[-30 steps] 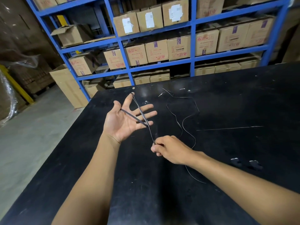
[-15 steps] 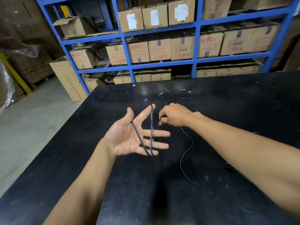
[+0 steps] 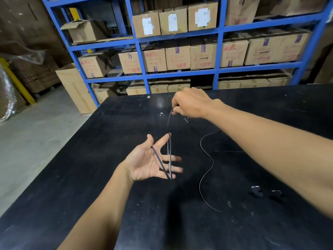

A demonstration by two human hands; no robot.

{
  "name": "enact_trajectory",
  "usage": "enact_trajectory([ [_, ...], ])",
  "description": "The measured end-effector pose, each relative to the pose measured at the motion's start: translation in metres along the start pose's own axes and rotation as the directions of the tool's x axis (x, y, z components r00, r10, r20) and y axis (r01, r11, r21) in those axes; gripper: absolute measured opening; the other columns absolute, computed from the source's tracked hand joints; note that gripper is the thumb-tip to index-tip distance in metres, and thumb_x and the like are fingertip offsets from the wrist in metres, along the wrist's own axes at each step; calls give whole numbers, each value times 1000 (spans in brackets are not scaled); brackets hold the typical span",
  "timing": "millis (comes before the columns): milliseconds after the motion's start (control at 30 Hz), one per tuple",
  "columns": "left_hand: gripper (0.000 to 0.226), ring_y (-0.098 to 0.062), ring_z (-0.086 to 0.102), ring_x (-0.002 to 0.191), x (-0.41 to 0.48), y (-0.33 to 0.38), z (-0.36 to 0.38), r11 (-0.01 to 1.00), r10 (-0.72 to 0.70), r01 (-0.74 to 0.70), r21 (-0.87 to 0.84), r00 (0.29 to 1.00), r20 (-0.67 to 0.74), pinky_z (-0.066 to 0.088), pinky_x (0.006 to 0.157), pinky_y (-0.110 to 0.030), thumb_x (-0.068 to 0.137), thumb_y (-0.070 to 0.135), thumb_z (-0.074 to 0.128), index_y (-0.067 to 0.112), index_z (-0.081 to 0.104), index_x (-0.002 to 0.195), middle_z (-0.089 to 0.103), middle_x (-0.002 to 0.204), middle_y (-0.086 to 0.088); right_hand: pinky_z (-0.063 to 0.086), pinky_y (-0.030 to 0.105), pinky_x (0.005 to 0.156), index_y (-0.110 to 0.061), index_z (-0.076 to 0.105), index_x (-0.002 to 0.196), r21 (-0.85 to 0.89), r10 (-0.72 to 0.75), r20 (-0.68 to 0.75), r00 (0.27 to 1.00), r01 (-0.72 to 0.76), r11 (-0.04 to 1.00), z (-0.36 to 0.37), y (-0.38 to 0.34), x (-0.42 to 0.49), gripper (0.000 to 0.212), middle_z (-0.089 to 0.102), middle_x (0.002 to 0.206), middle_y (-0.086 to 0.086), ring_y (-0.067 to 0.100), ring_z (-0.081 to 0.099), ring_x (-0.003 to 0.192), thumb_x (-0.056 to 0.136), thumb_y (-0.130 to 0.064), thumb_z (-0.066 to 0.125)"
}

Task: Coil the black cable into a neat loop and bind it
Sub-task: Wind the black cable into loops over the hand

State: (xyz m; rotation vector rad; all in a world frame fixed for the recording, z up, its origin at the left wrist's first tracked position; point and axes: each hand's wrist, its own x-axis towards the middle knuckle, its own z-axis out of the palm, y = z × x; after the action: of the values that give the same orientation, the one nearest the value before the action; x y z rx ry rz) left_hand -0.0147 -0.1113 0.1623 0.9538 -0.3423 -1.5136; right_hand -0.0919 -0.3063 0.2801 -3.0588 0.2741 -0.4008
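My left hand [image 3: 150,163] is held palm up over the black table [image 3: 126,204], fingers spread. Turns of the thin black cable [image 3: 168,156] run around it, from the index fingertip down to the little finger and across the palm. My right hand [image 3: 191,103] is farther away, above the table's far part, fingers pinched on the cable, which rises to it from the left index finger. The loose rest of the cable [image 3: 207,159] snakes over the table to the right of the left hand, ending toward me.
Two small dark pieces [image 3: 257,191] lie on the table at the right. Beyond the table's far edge stands a blue shelf rack [image 3: 180,73] full of cardboard boxes. A tall carton [image 3: 75,87] stands on the concrete floor at the left.
My right hand has gone from near my body, up past the left hand, to the far side, drawing the cable around the left fingers. The loose cable on the table has got shorter.
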Motion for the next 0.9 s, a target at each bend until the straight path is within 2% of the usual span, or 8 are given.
enact_trajectory([
  [67,63,-66,38,126,1,6,-7,998,55,-58,-40,997,-60,40,95,-69,90,73,20,48,30,147,42,143,-37,39,33,65,-15,75,89,15,4,-5,1000,-4,1000,-1,-6,-5,20,63,77,3,26,58,78,90,-35,68],
  [233,65,-65,45,120,-1,27,-19,976,191,-206,-74,966,-172,41,91,-72,91,72,14,45,27,149,45,139,-39,49,39,74,-15,73,92,169,54,46,997,-61,984,9,-29,-22,25,72,94,8,31,64,87,93,-37,62],
  [300,65,-65,46,120,0,36,-21,968,224,-241,-73,956,-189,40,92,-74,92,71,14,44,26,150,48,137,-39,49,39,73,-12,72,91,243,79,82,994,-97,965,16,-39,-28,28,72,89,8,30,65,84,97,-35,57],
  [467,64,-62,50,119,2,56,-17,952,274,-295,-77,939,-210,37,94,-75,92,72,14,47,19,151,41,143,-39,48,38,71,-13,64,70,409,168,146,975,-214,887,30,-52,-38,35,61,69,5,32,61,78,99,-26,49],
  [600,63,-63,50,118,2,64,-12,940,306,-330,-87,928,-214,39,91,-76,93,70,15,46,19,151,38,141,-43,55,41,79,-19,64,73,515,195,211,958,-279,811,43,-55,-45,29,69,78,10,36,69,83,96,-29,49],
  [733,64,-66,47,118,4,67,-8,936,317,-341,-86,925,-212,39,94,-76,92,72,14,48,16,151,24,150,-41,52,29,66,-17,66,73,609,202,264,943,-325,724,60,-57,-60,30,74,71,5,23,72,73,96,-24,48],
  [900,64,-66,45,120,7,63,-3,944,309,-324,-65,935,-177,34,99,-74,92,72,13,49,13,151,18,153,-39,50,25,62,-17,67,75,691,266,272,925,-380,615,81,-63,-73,31,73,70,1,15,72,69,97,-25,47],
])
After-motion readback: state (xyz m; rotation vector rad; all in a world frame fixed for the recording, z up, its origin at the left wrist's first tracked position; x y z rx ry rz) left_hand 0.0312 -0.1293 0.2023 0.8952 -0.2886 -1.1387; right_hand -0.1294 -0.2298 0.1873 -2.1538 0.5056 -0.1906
